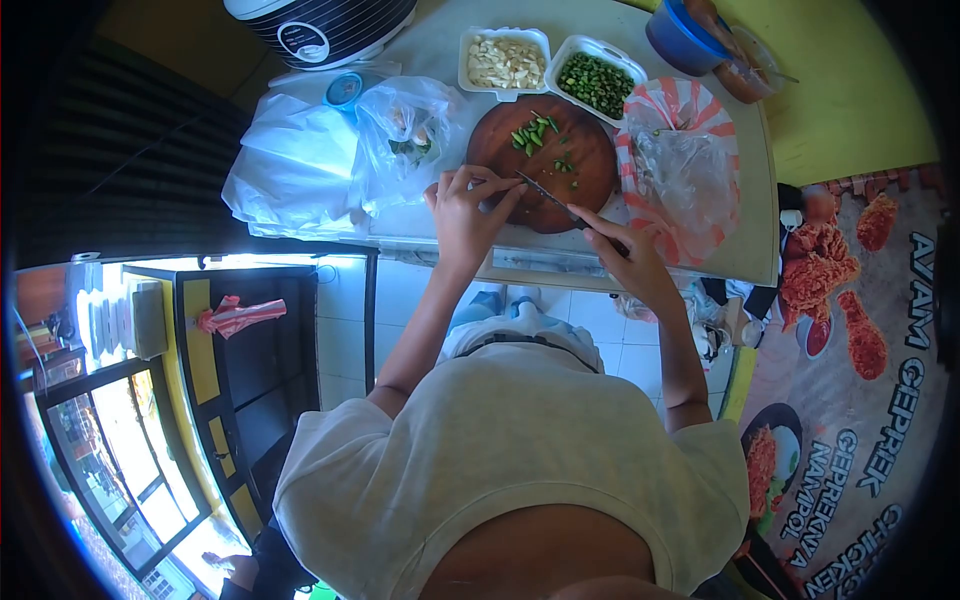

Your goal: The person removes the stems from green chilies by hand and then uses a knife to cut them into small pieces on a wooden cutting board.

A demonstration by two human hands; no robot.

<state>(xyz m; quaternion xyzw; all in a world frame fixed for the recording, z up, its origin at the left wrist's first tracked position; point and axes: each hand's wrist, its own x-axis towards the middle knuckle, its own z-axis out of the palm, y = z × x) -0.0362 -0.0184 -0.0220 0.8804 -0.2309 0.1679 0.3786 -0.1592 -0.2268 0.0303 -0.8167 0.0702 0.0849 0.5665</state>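
Note:
On a round wooden board (590,150) lie several whole green chilies (532,134) and, lower down, some cut pieces (566,168). My right hand (632,257) is closed round the handle of a knife (545,192), whose blade points up and left over the board. At the board's lower left edge, my left hand (468,210) has its fingertips pinched near the knife tip; what they hold is too small to make out. Above the board stand a white tray of pale cloves (506,63) and a white tray of chopped green pieces (596,84).
Plastic bags (300,160) lie left of the board, with a blue-lidded tub (344,91) among them. A red-striped bag (680,170) is at the right. A rice cooker (320,35) and a blue bowl (682,40) stand behind. Part of another person's hand shows at lower left.

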